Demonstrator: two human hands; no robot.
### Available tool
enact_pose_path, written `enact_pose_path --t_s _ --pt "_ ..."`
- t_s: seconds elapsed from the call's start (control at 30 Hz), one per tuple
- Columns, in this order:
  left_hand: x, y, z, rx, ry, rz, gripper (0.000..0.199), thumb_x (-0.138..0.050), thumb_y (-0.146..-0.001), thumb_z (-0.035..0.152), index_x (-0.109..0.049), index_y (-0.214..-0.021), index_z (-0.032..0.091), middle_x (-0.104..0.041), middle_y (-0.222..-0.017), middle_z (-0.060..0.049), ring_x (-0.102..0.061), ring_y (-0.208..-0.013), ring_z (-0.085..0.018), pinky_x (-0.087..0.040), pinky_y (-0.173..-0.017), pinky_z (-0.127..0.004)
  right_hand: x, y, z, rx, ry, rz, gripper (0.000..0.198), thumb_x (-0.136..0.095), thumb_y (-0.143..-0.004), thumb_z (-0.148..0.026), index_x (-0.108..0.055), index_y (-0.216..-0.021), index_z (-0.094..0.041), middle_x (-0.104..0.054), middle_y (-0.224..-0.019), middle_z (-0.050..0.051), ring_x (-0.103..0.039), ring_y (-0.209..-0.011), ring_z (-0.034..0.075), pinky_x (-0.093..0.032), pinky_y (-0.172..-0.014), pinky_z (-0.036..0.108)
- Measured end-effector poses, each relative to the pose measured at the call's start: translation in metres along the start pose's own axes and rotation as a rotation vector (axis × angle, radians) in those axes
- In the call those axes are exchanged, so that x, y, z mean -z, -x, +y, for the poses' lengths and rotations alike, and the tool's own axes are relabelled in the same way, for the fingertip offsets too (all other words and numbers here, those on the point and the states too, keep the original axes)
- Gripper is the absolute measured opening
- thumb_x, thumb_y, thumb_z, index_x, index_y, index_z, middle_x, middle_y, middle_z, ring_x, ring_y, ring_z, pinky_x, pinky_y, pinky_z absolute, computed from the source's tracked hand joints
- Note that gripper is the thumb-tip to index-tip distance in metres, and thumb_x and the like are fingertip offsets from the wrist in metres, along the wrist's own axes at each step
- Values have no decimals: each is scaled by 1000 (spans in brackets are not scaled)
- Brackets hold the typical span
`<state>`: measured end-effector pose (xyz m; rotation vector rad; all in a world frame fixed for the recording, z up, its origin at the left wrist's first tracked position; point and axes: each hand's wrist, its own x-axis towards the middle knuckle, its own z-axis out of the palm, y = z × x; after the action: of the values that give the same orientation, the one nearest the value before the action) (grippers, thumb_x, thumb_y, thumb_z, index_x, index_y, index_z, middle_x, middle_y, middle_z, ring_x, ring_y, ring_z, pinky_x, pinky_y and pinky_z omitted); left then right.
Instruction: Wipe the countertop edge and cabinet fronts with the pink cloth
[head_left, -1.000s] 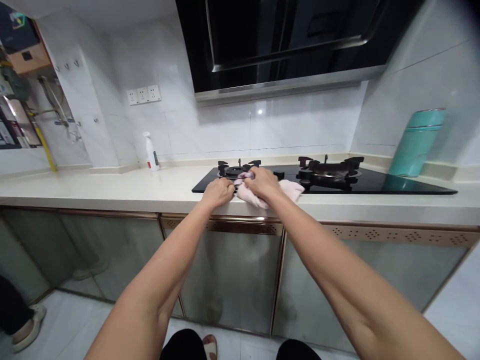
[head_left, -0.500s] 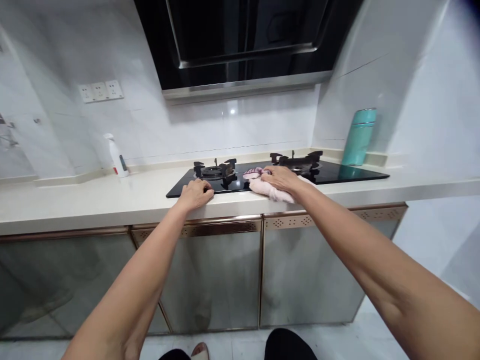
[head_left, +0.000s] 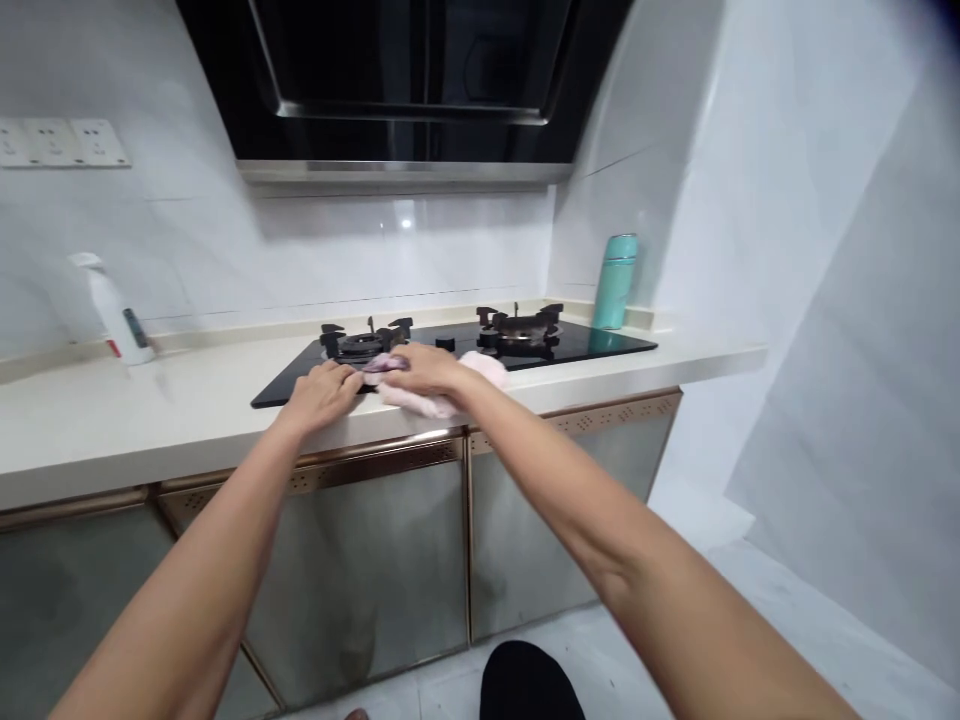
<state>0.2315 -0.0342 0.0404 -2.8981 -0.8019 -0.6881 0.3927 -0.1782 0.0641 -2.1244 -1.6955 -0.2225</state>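
Observation:
A black glass gas cooktop [head_left: 585,344] is set into the pale counter, with a left burner [head_left: 361,345] and a right burner [head_left: 521,327]. My right hand [head_left: 429,368] is closed on a pale pink cloth [head_left: 416,402] and presses it to the cooktop's front edge, before the left burner. A darker purplish fold shows by the fingertips; part of the cloth trails out to the right behind my wrist. Just left of the cloth, my left hand [head_left: 324,393] rests on the cooktop's front left edge, fingers loosely bent and holding nothing.
A white spray bottle [head_left: 118,315] stands on the counter at left. By the right wall is a turquoise flask [head_left: 615,282]. The black range hood [head_left: 412,140] hangs above. Cabinet doors [head_left: 360,570] run below the counter [head_left: 187,390].
My right hand has slid the cloth leftward along the cooktop's front, from between the burners to close beside my left hand. The view has turned to the right.

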Motion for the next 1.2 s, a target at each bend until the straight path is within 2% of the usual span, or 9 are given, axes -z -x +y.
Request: enact_pose_path --t_s 0.1,0.2,0.33,0.5,0.67,0.8,0.93,1.03,1.2 --pt "2 -4 -3 8 -22 -34 53 -22 -96 42 -67 -119 29 -64 -137 -8 -55 -131 -31 -45 -107 -47 -7 -16 -9 52 -12 -20 38 -56 -86 -51 -66 -116 -29 -70 -124 1 -62 -106 24 -46 -83 31" --pt "7 -5 -1 48 -11 -72 52 -26 -94 43 -67 -124 28 -63 -140 -7 -56 -132 -30 -45 -109 -45 -3 -11 10 39 -40 16 35 -50 -89 -41 -67 -117 -29 -70 -125 1 -62 -102 22 -45 -82 30" --pt "9 -4 1 48 10 -54 52 -32 -92 49 -71 -120 28 -66 -137 -5 -59 -127 -32 -47 -106 -43 18 26 70 -36 -59 65 34 -46 -91 -35 -69 -113 -24 -72 -121 2 -61 -97 20 -46 -84 30" --pt "8 -2 2 29 -1 -55 60 -32 -90 59 -70 -122 25 -65 -137 -8 -57 -128 -34 -47 -105 -47 53 78 154 -267 -12 177 34 -42 -94 -30 -68 -111 -18 -70 -119 11 -61 -98 24 -46 -88 37" --pt "7 -1 5 37 -3 -61 67 -29 -90 65 -67 -126 23 -63 -138 -11 -55 -131 -36 -45 -106 -51 66 100 191 -454 32 275 35 -39 -95 -27 -68 -109 -14 -68 -113 17 -60 -97 26 -45 -91 43" --pt "6 -1 6 28 -6 -53 67 -30 -89 66 -67 -124 23 -64 -137 -11 -54 -131 -36 -44 -106 -52 59 101 168 -441 -10 256 33 -50 -91 -33 -68 -113 -18 -68 -119 13 -60 -98 25 -45 -88 42" --pt "6 -1 7 38 -21 -55 68 -30 -89 67 -66 -125 22 -63 -138 -12 -53 -133 -36 -44 -107 -51 43 92 112 -310 -123 180 34 -59 -87 -49 -70 -110 -27 -70 -116 5 -61 -90 20 -47 -77 35" --pt "7 -1 7 61 -24 -57 69 -30 -89 67 -65 -129 23 -61 -141 -13 -52 -135 -35 -43 -109 -50 25 82 70 -145 -168 138 47 -61 -83 -65 -69 -111 -28 -69 -114 6 -61 -88 20 -46 -74 35" --pt "10 -1 4 78 -20 -52 70 -34 -86 67 -67 -128 22 -62 -141 -13 -54 -133 -36 -45 -108 -48 -3 81 49 129 33 308 41 -61 -85 -56 -67 -112 -25 -67 -114 7 -58 -102 22 -43 -84 35"
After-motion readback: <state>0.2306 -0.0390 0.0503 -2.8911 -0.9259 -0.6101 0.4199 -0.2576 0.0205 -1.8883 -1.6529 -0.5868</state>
